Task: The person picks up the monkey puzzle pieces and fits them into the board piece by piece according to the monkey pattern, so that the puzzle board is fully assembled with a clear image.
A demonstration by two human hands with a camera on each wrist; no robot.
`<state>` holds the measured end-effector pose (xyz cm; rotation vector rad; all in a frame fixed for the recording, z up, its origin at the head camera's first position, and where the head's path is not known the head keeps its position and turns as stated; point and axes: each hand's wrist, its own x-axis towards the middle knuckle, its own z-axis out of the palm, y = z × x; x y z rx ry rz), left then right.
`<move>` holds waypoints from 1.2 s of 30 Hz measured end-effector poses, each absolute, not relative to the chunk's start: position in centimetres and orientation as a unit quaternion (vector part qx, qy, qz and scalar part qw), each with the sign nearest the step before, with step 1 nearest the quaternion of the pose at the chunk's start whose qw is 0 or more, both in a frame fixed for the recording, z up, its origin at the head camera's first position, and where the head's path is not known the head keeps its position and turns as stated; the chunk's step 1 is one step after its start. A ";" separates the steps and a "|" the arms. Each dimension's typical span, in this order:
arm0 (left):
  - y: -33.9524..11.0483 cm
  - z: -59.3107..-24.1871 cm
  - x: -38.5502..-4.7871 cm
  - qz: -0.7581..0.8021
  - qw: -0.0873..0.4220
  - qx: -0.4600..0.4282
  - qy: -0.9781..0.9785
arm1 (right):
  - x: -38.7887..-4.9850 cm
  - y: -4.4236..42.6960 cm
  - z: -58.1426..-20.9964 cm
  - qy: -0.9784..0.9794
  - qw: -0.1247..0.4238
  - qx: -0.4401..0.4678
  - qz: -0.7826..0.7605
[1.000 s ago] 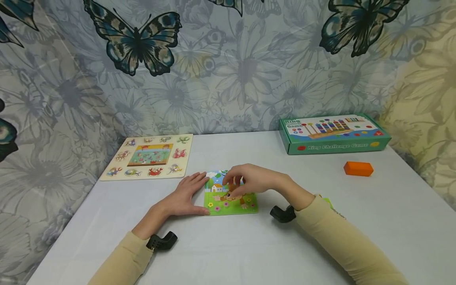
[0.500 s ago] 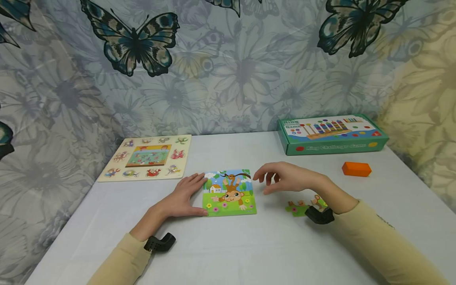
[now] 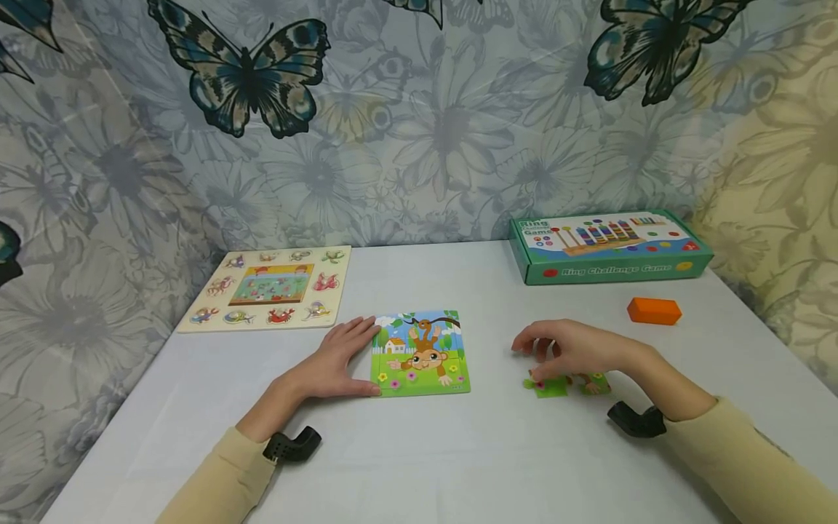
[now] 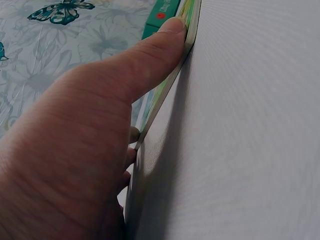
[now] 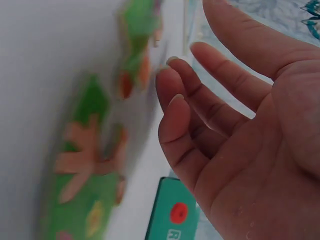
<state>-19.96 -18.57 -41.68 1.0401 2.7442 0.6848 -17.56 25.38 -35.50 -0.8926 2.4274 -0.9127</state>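
Observation:
A square puzzle board (image 3: 428, 378) with a hanging monkey picture lies flat on the table. My left hand (image 3: 334, 364) rests along its left side, the thumb at the lower left corner and the fingers by the upper left corner. In the left wrist view the thumb (image 4: 150, 52) lies on the board's edge. Farther right, my right hand (image 3: 583, 351) hovers over loose green puzzle pieces (image 3: 552, 388), its fingers loosely bent with nothing between them. The right wrist view shows one puzzle piece (image 5: 80, 195) with a brown paw, and another, blurred, beyond it.
Behind the left hand lies a wooden board (image 3: 275, 318) with sea animal pictures. A green Ring Challenge Game box (image 3: 615, 271) is at the back right, with an orange block (image 3: 655, 311) in front of it. A patterned wall stands behind the white table (image 3: 419, 458).
My right hand has left the monkey board and moved right to above the loose pieces, with nothing in it. My left hand has stayed at the board's left side.

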 end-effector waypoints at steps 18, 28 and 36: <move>-18.5 -41.4 -19.8 0.225 0.065 0.343 0.909 | -16.1 26.3 -36.4 0.879 0.188 -0.316 -0.303; -18.5 -41.2 -19.9 0.225 0.068 0.342 0.910 | -15.9 25.8 -36.4 0.883 0.198 -0.311 -0.291; -18.4 -41.3 -19.8 0.227 0.071 0.341 0.909 | -15.8 26.0 -36.6 0.881 0.193 -0.319 -0.290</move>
